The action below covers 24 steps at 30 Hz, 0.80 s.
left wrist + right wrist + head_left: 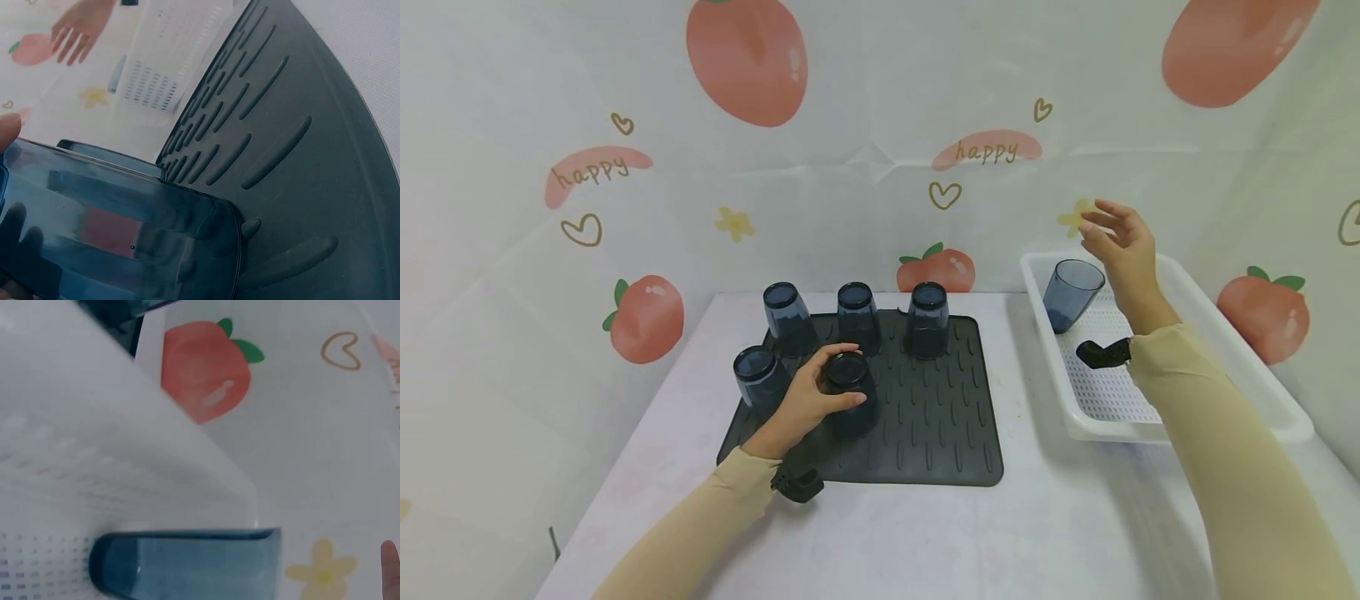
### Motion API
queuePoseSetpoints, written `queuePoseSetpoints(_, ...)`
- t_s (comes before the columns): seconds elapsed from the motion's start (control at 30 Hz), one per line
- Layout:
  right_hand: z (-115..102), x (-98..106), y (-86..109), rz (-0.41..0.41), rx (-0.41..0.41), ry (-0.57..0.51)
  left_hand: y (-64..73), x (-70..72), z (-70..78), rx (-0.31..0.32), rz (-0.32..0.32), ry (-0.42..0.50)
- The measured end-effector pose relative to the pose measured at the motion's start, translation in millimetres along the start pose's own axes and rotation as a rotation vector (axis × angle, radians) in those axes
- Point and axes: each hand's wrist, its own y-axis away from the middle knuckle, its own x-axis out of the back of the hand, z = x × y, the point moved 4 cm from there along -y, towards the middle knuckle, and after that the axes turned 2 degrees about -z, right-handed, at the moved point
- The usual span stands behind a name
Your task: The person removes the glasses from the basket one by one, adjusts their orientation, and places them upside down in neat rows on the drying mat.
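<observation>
My left hand (812,398) holds a dark blue glass (850,375) between thumb and fingers. This glass is upside down on the black drying mat (925,433); in the left wrist view its rim meets the ridged surface. Another upturned glass (760,379) stands just left of that hand. Three more, a left one (787,315), a middle one (858,312) and a right one (928,317), line the mat's back edge. My right hand (1123,258) is raised over the white basket (1078,421), holding nothing, fingers loosely bent. Near it, one glass (1070,296) leans inside the basket, mouth up.
The basket has a perforated bottom and stands right of the mat on the white table (925,542). Behind the table hangs a white sheet (865,83) printed with peaches and hearts. Black straps with small devices sit on both wrists.
</observation>
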Motion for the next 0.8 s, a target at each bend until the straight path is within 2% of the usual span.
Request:
queuePoseSetpoints(0.17, 10, 11, -5.6, 0.062, -0.006, 0.134, -0.3, 0.4, 1.3, -0.001, 0.000, 0.004)
queuePoseSetpoints(0.4, 22, 26, -9.9, 0.122, -0.075, 0.454, -0.5, -0.3, 3.3, 0.000, -0.003, 0.009)
queuePoseSetpoints(0.6, 37, 40, -9.2, 0.071, -0.226, 0.611, -0.1, -1.0, 4.9, 0.004, -0.005, 0.019)
queuePoseSetpoints(0.8, 48, 40, -5.4, -0.009, -0.307, 0.632, 0.4, -1.1, 3.8, 0.006, -0.006, 0.024)
